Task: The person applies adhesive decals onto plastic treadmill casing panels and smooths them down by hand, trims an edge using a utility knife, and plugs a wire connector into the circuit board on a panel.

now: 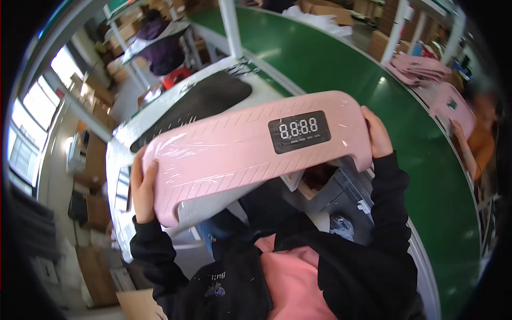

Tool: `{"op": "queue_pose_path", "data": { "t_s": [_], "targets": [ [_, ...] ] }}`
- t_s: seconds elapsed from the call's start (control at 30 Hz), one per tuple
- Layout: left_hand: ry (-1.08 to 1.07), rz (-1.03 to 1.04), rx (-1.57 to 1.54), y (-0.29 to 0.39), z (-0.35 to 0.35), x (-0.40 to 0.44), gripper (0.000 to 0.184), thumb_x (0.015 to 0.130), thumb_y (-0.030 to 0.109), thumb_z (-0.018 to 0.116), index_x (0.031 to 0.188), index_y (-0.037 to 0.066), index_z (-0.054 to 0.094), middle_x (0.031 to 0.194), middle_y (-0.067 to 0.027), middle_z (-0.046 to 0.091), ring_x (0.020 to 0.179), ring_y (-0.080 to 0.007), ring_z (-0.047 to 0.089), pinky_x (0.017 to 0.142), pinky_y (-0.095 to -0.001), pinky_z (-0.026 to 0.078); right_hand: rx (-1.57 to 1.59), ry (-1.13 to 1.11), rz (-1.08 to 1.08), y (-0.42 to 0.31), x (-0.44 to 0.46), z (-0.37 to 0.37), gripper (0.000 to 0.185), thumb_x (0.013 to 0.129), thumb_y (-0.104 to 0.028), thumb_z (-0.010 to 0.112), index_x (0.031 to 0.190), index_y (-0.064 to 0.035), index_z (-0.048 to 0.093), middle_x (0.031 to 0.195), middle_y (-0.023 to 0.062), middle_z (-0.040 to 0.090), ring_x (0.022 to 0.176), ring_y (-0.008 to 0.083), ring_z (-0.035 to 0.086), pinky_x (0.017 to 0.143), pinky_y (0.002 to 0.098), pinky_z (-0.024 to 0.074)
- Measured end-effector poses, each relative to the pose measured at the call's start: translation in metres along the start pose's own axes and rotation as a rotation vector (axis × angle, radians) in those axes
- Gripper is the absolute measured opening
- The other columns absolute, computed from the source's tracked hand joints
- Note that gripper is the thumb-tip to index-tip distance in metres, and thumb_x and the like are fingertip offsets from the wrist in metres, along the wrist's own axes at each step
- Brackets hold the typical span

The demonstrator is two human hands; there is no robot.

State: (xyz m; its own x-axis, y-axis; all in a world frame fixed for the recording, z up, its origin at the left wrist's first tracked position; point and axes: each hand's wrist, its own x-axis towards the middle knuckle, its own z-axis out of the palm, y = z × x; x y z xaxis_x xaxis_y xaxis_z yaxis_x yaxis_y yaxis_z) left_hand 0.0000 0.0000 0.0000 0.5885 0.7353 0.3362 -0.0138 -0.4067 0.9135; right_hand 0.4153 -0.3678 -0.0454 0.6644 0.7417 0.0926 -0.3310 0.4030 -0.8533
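A long pink plastic cover is held up in front of me, spanning both hands. Its black display panel carries white digits reading 8:8:8:8 and sits nearer the right end; glossy clear film seems to cover the surface. My left hand is closed around the left end, fingers partly hidden behind it. At the opposite end, my right hand grips the edge, its fingertips mostly out of sight. Behind the cover, a dark flat piece lies on the film-covered white table.
A green conveyor belt curves along the right side. Beyond it, another person holds a pink part beside stacked pink pieces. A grey bin is below the cover. Metal posts rise at the table's back.
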Motion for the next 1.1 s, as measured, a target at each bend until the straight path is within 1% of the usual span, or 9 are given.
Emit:
{"op": "queue_pose_path", "data": {
  "t_s": [0.07, 0.13, 0.23, 0.37, 0.5, 0.67, 0.73, 0.87, 1.1],
  "targets": [
    [0.069, -0.106, 0.095, 0.005, -0.010, -0.036, 0.054, 0.096, 0.015, 0.063, 0.146, 0.004, 0.046, 0.142, -0.0193, 0.053, 0.129, -0.0198, 0.050, 0.106, -0.0296, 0.040, -0.213, 0.034, 0.050, 0.036, 0.022, 0.004, 0.040, 0.104, -0.036, 0.050, 0.127, -0.0076, 0.063, 0.122, 0.0158, 0.064, 0.112, 0.0312, 0.059, 0.101, 0.0374, 0.0440],
    [0.159, -0.268, 0.019, -0.067, 0.003, -0.061, 0.051, 0.095, 0.013, 0.064, 0.143, 0.002, 0.049, 0.140, -0.0191, 0.055, 0.127, -0.0189, 0.051, 0.103, -0.0293, 0.043, -0.469, 0.017, 0.153, 0.060, 0.068, 0.000, 0.039, 0.104, -0.035, 0.050, 0.127, -0.0070, 0.064, 0.120, 0.0156, 0.065, 0.108, 0.0304, 0.060, 0.097, 0.0370, 0.0459],
    [0.168, -0.150, 0.274, -0.085, -0.021, -0.057, 0.038, 0.094, 0.011, 0.065, 0.130, 0.001, 0.061, 0.124, -0.0179, 0.066, 0.115, -0.0214, 0.062, 0.095, -0.0313, 0.048, -1.451, 0.019, -0.282, 0.110, 0.101, 0.013, 0.038, 0.103, -0.034, 0.051, 0.114, -0.0028, 0.069, 0.104, 0.0130, 0.065, 0.097, 0.0291, 0.060, 0.089, 0.0360, 0.0467],
    [0.261, 0.017, 0.568, -0.084, -0.011, -0.062, 0.024, 0.093, 0.010, 0.065, 0.112, -0.004, 0.067, 0.112, -0.0180, 0.071, 0.103, -0.0245, 0.068, 0.091, -0.0329, 0.051, -1.556, 0.127, -0.658, 0.096, 0.087, 0.068, 0.034, 0.099, -0.031, 0.057, 0.104, 0.0000, 0.071, 0.094, 0.0127, 0.061, 0.092, 0.0282, 0.058, 0.085, 0.0369, 0.0463],
    [0.272, 0.073, 0.822, -0.054, 0.005, -0.056, 0.015, 0.093, 0.004, 0.062, 0.102, -0.007, 0.064, 0.106, -0.0165, 0.072, 0.097, -0.0271, 0.070, 0.088, -0.0345, 0.053, -1.672, 0.124, -0.678, 0.105, 0.082, 0.078, 0.025, 0.095, -0.024, 0.063, 0.099, 0.0003, 0.070, 0.089, 0.0114, 0.059, 0.089, 0.0255, 0.058, 0.083, 0.0323, 0.0458],
    [0.096, 0.053, 0.776, -0.019, 0.036, -0.070, 0.006, 0.097, -0.001, 0.052, 0.099, -0.006, 0.054, 0.096, -0.0155, 0.072, 0.091, -0.0273, 0.071, 0.084, -0.0342, 0.055, -1.453, 0.031, -0.394, 0.104, 0.083, 0.074, 0.021, 0.095, -0.020, 0.065, 0.094, 0.0005, 0.066, 0.087, 0.0071, 0.059, 0.082, 0.0198, 0.058, 0.079, 0.0269, 0.0448],
    [0.067, 0.017, -0.027, 0.003, 0.053, -0.075, 0.006, 0.102, 0.000, 0.042, 0.104, -0.002, 0.047, 0.087, -0.0144, 0.069, 0.082, -0.0274, 0.072, 0.073, -0.0330, 0.056, -1.246, 0.074, -0.326, 0.102, 0.089, 0.068, 0.022, 0.097, -0.020, 0.063, 0.091, 0.0005, 0.063, 0.081, 0.0045, 0.058, 0.074, 0.0165, 0.056, 0.072, 0.0263, 0.0452],
    [0.010, 0.325, -0.348, 0.021, 0.053, -0.066, 0.008, 0.105, 0.004, 0.036, 0.106, 0.000, 0.044, 0.082, -0.0145, 0.067, 0.074, -0.0267, 0.071, 0.061, -0.0283, 0.055, -0.933, 0.043, -0.302, 0.109, 0.096, 0.055, 0.018, 0.101, -0.018, 0.058, 0.093, -0.0017, 0.061, 0.079, 0.0004, 0.056, 0.071, 0.0107, 0.054, 0.068, 0.0252, 0.0448],
    [0.437, 0.073, 0.177, -0.007, 0.016, -0.021, 0.013, 0.107, 0.011, 0.042, 0.112, 0.002, 0.050, 0.079, -0.0091, 0.064, 0.055, -0.0139, 0.061, 0.052, -0.0218, 0.047, -0.648, -0.005, -0.248, 0.090, 0.117, 0.068, 0.017, 0.103, -0.017, 0.054, 0.097, -0.0019, 0.059, 0.073, -0.0008, 0.057, 0.063, 0.0104, 0.051, 0.059, 0.0250, 0.0433]
  ]
}}
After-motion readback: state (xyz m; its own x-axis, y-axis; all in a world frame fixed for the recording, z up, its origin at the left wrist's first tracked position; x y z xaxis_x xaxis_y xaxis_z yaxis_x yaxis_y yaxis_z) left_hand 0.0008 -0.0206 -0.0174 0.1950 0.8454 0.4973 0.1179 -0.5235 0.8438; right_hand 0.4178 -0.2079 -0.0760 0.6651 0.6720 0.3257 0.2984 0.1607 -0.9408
